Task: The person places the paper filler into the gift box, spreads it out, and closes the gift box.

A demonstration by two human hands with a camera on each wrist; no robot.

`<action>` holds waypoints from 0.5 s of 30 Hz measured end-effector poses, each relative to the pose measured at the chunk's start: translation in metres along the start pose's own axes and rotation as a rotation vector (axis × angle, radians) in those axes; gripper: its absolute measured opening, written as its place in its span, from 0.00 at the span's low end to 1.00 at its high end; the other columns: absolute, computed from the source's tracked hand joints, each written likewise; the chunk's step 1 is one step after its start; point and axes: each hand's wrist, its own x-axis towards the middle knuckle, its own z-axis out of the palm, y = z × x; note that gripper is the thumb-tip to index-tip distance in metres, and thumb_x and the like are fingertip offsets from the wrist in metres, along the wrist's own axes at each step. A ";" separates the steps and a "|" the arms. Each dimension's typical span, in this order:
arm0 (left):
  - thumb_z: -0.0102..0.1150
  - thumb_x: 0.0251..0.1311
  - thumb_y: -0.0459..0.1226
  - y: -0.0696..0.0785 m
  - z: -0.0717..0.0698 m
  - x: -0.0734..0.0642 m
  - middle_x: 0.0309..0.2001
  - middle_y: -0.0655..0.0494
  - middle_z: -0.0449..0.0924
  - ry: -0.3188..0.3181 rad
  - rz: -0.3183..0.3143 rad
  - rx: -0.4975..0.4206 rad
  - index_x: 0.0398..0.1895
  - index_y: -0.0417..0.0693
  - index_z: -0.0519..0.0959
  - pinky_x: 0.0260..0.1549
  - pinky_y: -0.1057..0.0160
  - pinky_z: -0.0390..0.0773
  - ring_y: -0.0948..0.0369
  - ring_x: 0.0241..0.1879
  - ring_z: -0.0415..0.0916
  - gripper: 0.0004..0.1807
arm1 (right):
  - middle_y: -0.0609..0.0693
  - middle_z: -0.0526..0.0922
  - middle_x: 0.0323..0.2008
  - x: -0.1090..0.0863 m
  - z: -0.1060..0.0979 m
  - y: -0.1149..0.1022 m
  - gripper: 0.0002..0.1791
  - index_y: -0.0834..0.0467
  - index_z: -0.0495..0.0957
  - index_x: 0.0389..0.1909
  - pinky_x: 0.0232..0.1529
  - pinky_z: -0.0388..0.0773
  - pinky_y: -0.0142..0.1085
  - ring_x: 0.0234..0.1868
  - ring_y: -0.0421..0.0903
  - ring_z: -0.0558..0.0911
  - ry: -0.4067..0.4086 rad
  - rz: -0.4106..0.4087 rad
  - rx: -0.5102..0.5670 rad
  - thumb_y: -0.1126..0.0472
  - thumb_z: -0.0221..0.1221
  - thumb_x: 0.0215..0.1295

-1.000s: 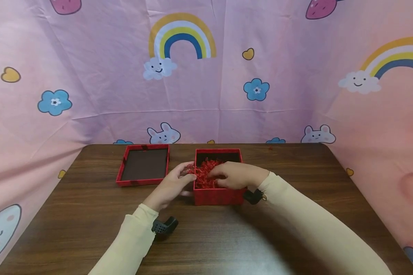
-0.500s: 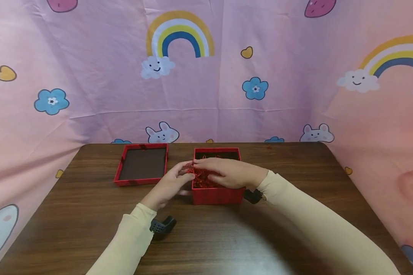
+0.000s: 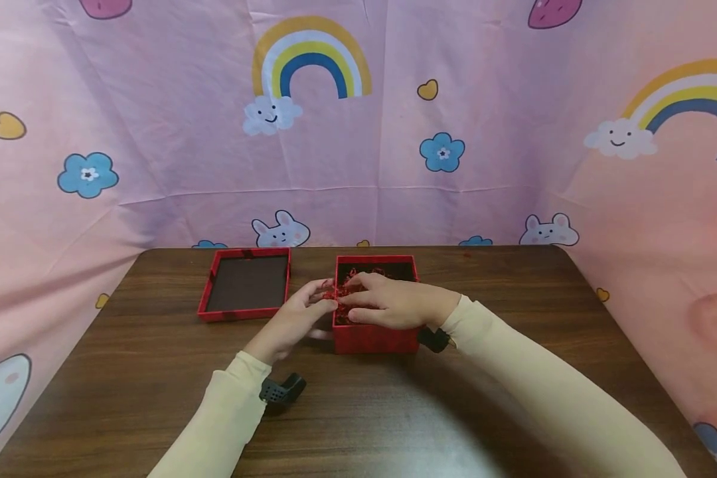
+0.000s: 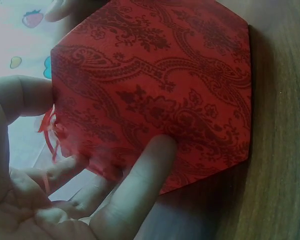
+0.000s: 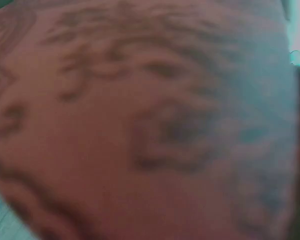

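A red patterned box (image 3: 375, 340) with a black inside stands uncovered at the table's middle, holding red shredded paper (image 3: 342, 312). My right hand (image 3: 400, 302) reaches over its right wall, fingers spread flat on the shreds and covering part of them. At the left wall is my left hand (image 3: 295, 318), its thumb by the rim and a few shreds near its fingers. The left wrist view shows fingertips touching the box's side (image 4: 155, 90), with strands (image 4: 51, 132) hanging beside them. Blurred box wall (image 5: 140, 125) fills most of the right wrist view, hiding the right fingers.
A red box lid (image 3: 245, 312) with a dark inside lies upturned to the left of the box. Both rest on a dark wooden table (image 3: 364, 418). Pink printed cloth (image 3: 490, 119) hangs behind the table and along its sides.
My right hand's fingers have gone from curled in the shreds to spread over them, after reaching left to the rim and drawing slightly back. The left hand stays at the left wall.
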 end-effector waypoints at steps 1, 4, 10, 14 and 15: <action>0.56 0.74 0.40 0.000 0.000 0.000 0.75 0.38 0.58 0.000 0.000 0.001 0.80 0.47 0.56 0.46 0.46 0.87 0.39 0.72 0.65 0.35 | 0.51 0.65 0.75 0.000 0.002 0.001 0.30 0.48 0.70 0.75 0.77 0.60 0.48 0.77 0.49 0.63 -0.014 0.016 -0.010 0.39 0.42 0.82; 0.56 0.74 0.40 0.000 -0.001 -0.001 0.75 0.38 0.60 0.005 -0.004 0.003 0.80 0.47 0.57 0.46 0.46 0.87 0.39 0.71 0.66 0.35 | 0.49 0.70 0.73 0.001 0.009 0.002 0.33 0.48 0.74 0.72 0.76 0.61 0.46 0.75 0.48 0.67 -0.079 0.102 -0.002 0.35 0.38 0.81; 0.56 0.74 0.41 0.000 -0.002 -0.002 0.77 0.37 0.58 0.001 -0.008 0.016 0.80 0.48 0.57 0.48 0.45 0.86 0.38 0.71 0.66 0.35 | 0.49 0.73 0.72 0.001 0.012 0.004 0.38 0.53 0.73 0.73 0.76 0.61 0.47 0.75 0.49 0.69 -0.103 0.226 0.043 0.32 0.35 0.79; 0.56 0.73 0.40 0.001 -0.002 -0.003 0.77 0.37 0.58 0.003 -0.006 0.012 0.80 0.48 0.57 0.48 0.45 0.86 0.38 0.72 0.65 0.35 | 0.50 0.73 0.72 -0.005 0.004 0.006 0.34 0.55 0.74 0.72 0.77 0.60 0.47 0.76 0.50 0.67 -0.039 0.138 0.074 0.37 0.38 0.81; 0.56 0.73 0.40 0.001 -0.001 -0.003 0.77 0.38 0.58 0.004 -0.004 0.010 0.80 0.48 0.57 0.47 0.45 0.86 0.38 0.72 0.65 0.35 | 0.50 0.74 0.72 -0.007 0.001 0.007 0.32 0.55 0.75 0.71 0.77 0.60 0.48 0.76 0.50 0.67 -0.003 0.100 0.072 0.39 0.40 0.82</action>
